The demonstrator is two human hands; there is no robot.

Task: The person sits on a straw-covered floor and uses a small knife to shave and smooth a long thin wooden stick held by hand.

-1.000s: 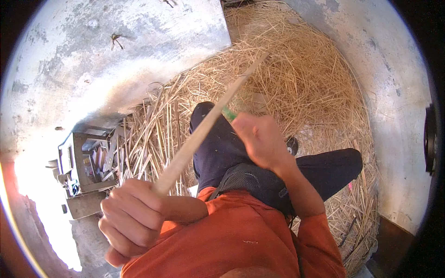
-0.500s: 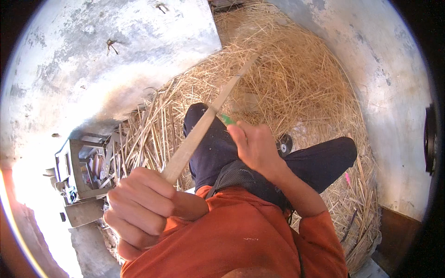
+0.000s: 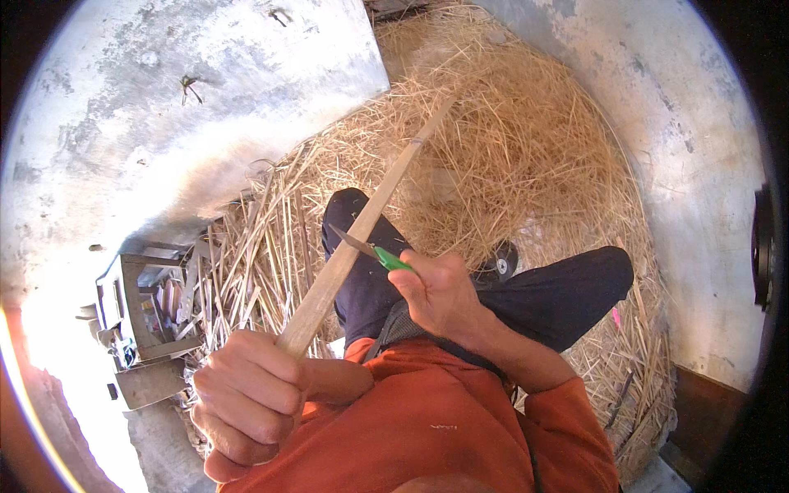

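My left hand (image 3: 255, 398) is wrapped round the near end of a long, pale bamboo strip (image 3: 382, 193). The strip slants away from me to the upper right, over my bent left knee, with a node near its far end. In my right hand (image 3: 444, 292) is a knife (image 3: 391, 259) with a green handle. Its dark, pointed blade lies across the strip about midway along, the tip reaching past the strip's left edge. My right fingers are closed round the handle and hide most of it.
Thin shavings (image 3: 526, 131) cover the floor ahead and to the right. Cut strips (image 3: 246, 271) lie heaped at the left, beside a wooden frame (image 3: 148, 304) holding odds and ends. Pale walls (image 3: 690, 164) rise on both sides. A dark round object (image 3: 505, 256) sits between my legs.
My right hand has drawn the knife back along the strip, toward me and slightly left. The blade now shows clearly. My left hand has dipped slightly lower, keeping its grip.
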